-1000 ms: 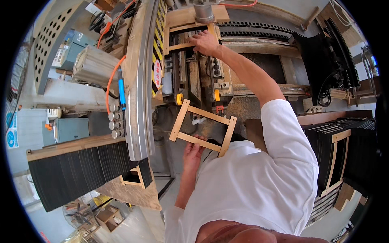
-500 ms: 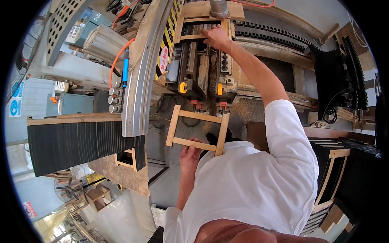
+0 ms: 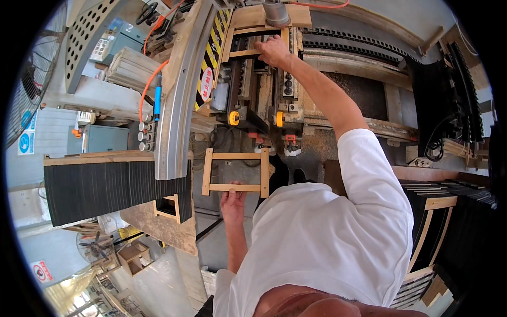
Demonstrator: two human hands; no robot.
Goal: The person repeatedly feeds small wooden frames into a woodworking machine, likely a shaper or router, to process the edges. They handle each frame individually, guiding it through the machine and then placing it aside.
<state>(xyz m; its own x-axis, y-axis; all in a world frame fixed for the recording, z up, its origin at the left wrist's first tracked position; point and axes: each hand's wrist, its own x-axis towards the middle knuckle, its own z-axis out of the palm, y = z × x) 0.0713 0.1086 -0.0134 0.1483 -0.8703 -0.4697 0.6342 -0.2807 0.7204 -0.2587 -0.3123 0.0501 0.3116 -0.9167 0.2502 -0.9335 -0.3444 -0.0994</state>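
Observation:
My left hand (image 3: 233,206) pinches the near rail of a small light-wood frame (image 3: 235,156), two long rails joined to two side pieces. It is held in the air in front of my body, roughly level with the picture. Farther off, my right arm reaches forward over the machine. There my right hand (image 3: 273,52) has its fingers curled on the near rail of a second wooden frame (image 3: 244,54), which lies on the machine below a metal cylinder (image 3: 277,14). Part of that rail is hidden by the fingers.
A silver beam (image 3: 177,116) runs along the left of the machine, beside a striped warning strip (image 3: 214,45). Two yellow knobs (image 3: 234,118) face me. A long row of black-sided pieces (image 3: 116,190) stands at left. More frames (image 3: 441,203) are stacked at right.
The frame in my left hand has swung from a tilt to nearly straight and shifted left. My right hand stays on the frame in the machine.

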